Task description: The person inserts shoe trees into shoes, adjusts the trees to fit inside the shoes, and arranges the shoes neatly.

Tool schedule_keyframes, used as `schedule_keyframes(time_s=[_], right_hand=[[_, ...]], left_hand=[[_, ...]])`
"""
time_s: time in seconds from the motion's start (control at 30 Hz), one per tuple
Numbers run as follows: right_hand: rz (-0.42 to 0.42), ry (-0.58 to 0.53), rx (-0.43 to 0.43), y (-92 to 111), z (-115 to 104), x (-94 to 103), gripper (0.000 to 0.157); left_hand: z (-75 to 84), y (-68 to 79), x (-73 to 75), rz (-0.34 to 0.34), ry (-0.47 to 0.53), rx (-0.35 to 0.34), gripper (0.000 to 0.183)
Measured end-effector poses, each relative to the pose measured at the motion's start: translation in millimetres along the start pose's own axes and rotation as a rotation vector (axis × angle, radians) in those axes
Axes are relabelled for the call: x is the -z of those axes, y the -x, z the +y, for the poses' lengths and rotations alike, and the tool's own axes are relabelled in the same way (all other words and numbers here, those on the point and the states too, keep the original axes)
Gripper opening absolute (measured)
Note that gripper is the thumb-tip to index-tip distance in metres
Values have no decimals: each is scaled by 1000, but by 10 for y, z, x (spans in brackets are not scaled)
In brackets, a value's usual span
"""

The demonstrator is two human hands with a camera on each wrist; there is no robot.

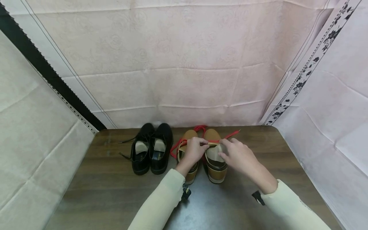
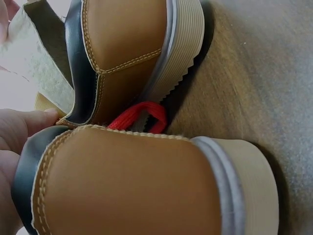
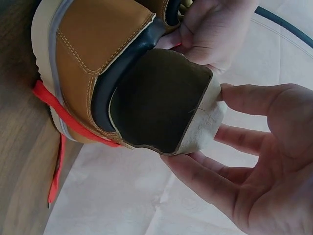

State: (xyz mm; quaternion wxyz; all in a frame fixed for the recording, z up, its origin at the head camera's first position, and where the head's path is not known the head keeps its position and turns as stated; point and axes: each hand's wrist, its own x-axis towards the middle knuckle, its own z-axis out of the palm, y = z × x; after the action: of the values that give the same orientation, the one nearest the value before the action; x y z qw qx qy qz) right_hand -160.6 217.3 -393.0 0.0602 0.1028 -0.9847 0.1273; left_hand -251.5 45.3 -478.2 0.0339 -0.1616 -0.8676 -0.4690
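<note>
A pair of tan lace-up shoes with dark collars stands on the wooden table, toes toward the back. My right hand (image 1: 240, 155) holds the pale tongue (image 3: 208, 120) of the right tan shoe (image 1: 217, 175), thumb on one edge and fingers on the other, so it bows upward. At the same shoe's opening, my left hand (image 1: 195, 148) pinches its left edge near the tongue; its fingertips are partly hidden. Below the left wrist is the left tan shoe (image 1: 191, 176). A red lace (image 3: 73, 120) crosses the right shoe's front and trails off its side.
Left of the tan pair stand two black shoes (image 1: 165, 134) with loose dark laces (image 1: 126, 141). They rest on the brown wooden table (image 1: 115, 191). Pale patterned cloth (image 1: 172, 57) hangs behind the table, with more cloth at both sides.
</note>
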Motion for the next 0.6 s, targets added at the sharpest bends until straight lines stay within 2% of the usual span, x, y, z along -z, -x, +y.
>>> schedule_keyframes(time_s=[0.3, 0.6], right_hand=[[-25, 45, -38, -56, -78, -40, 49], [-67, 17, -41, -139, -34, -70, 52]], left_hand=[[29, 2, 21, -3, -2, 4, 5], [29, 8, 18, 2, -13, -9, 5]])
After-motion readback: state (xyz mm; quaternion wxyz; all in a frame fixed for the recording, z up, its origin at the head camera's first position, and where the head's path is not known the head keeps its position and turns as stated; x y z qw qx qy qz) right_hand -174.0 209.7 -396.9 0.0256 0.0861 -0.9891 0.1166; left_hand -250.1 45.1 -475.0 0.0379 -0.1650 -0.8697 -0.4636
